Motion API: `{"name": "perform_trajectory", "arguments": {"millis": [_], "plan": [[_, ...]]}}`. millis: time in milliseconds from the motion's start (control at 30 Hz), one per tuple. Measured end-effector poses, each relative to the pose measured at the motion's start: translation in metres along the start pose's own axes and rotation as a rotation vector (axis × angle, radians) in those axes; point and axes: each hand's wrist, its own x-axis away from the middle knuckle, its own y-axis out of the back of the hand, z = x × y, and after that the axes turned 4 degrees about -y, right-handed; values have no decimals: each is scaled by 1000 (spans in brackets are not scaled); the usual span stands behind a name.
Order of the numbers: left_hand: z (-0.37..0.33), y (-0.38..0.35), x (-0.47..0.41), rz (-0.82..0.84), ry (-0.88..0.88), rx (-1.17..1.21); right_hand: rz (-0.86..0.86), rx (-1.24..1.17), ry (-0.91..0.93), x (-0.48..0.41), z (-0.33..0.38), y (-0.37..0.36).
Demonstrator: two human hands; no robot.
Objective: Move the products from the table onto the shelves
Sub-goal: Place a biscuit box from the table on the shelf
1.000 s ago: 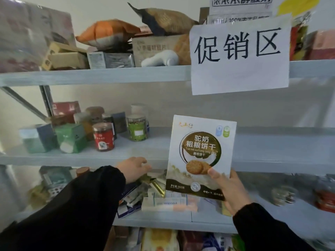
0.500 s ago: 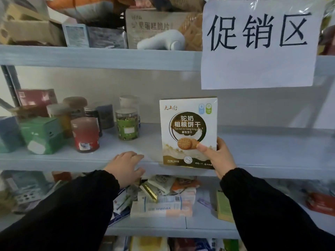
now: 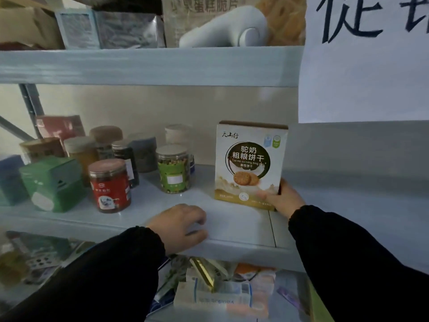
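Observation:
A white biscuit box (image 3: 249, 159) with a dark round label and a biscuit picture stands upright on the middle shelf (image 3: 232, 219). My right hand (image 3: 282, 198) grips its lower right corner, thumb across the front. My left hand (image 3: 180, 225) rests on the front edge of the same shelf, fingers loosely curled over the lip, holding nothing. It lies to the left of the box and nearer to me. Both arms wear black sleeves.
Left of the box stand a green-label jar (image 3: 174, 169), a red jar (image 3: 110, 185), several more jars and a green box (image 3: 54, 183). The upper shelf (image 3: 148, 65) carries boxes, and a white paper sign (image 3: 364, 59) hangs from it. Packets (image 3: 218, 291) crowd the lower shelf.
My right hand has carried the biscuit box up and back, from in front of the shelf edge to standing on the middle shelf. My left hand has stayed at the shelf's front edge.

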Motion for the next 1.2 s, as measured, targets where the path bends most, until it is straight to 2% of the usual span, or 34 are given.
{"name": "perform_trajectory", "arguments": {"millis": [133,433,633,867,1100,1200], "plan": [[6,-8,-18,18,-35,-55,21,3,10,-37,-3,-8],[18,-18,-20,-92,-55,8,67,0,37,-88,-3,-28],[18,-18,-19,-130,-58,29,68,162,-7,-117,-8,-37],[17,-19,-18,-152,-61,18,92,239,8,-143,-6,-46],[19,-19,-19,-154,-71,11,117,630,-9,-151,-5,-53],[19,-20,-19,-147,-64,33,95,674,5,-149,-6,-56]]}}
